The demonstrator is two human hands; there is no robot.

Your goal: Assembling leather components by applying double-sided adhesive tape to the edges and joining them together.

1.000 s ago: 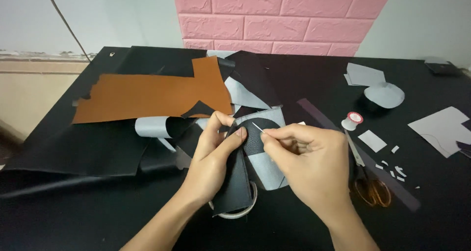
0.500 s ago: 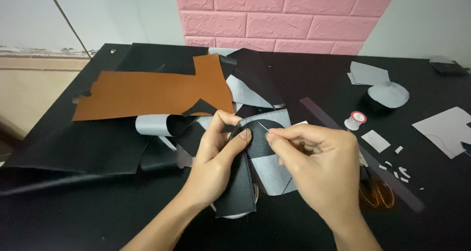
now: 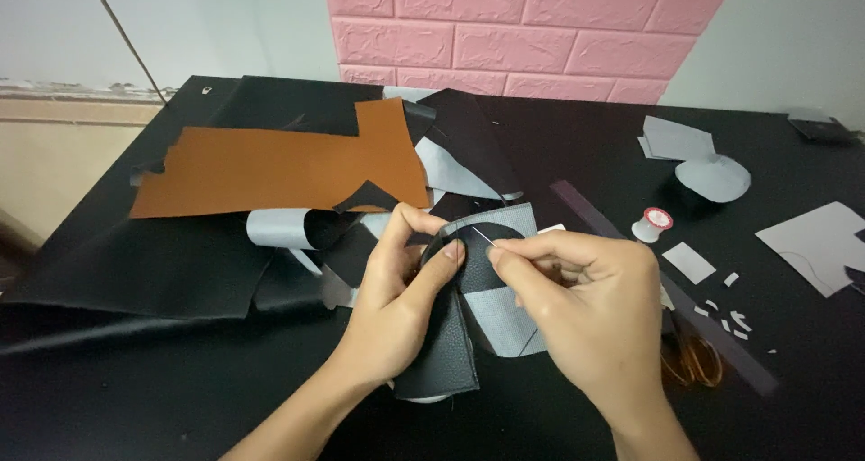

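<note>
Plainly, the left hand (image 3: 396,308) pinches the black leather piece (image 3: 441,353) above the table (image 3: 135,389) while the right hand (image 3: 590,303) closes its grip on a thin needle (image 3: 484,237), which could prick the left thumb, and any thread is too fine to see.

two bare hands and forearms are seen entering from the bottom edge of the frame. the left hand (image 3: 401,303) is seen at lower centre, the right hand (image 3: 586,308) just right of it. no sleeves, gloves, rings, watches or bands are worn on the parts shown. the fingernails are kept short and unpainted. the forearms are cut off by the lower edge.
</note>
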